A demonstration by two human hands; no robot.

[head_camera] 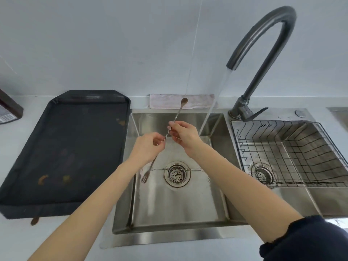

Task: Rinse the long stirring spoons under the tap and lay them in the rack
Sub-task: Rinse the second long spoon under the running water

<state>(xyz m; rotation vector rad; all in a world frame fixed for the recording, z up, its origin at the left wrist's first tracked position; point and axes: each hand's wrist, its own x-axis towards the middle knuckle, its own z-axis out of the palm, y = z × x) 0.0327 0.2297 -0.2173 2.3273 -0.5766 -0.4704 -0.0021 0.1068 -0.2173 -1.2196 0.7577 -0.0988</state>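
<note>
- Two basins in one stainless sink, brushed steel w/ sharp square corners. Hard and slick, so anything dropped will clatter and skid toward the left drain.
- Black tray sits left of the sink on the counter, matte, w/ brownish smears on it. Prob more mess to carry over, tho no other spoons show on it.
- Wire rack sits in the right basin, thin dark grid w/ wide gaps. Big risk imo: a skinny spoon laid along the wires could slip straight thru, better laid across them.
- Tap is a tall dark gooseneck and it's running. Water stream falls at a slant just right of the hands, not on the spoon yet afaict, so the dirty bowl isn't getting rinsed where it is.
- Right hand is pinched shut on the upper part of the stem, left hand pinched shut lower down. Wet fingers on thin metal = easy slip.
- Long stirring spoon is held over the left basin, tilted, small oval bowl up near the back wall and brown w/ residue, stem looks twisted mid-way, fork-like prongs at the bottom end. Those could poke a palm if the grip slides.
- Pale cloth is folded behind the sink; splash off the spoon bowl could soak it.
</note>
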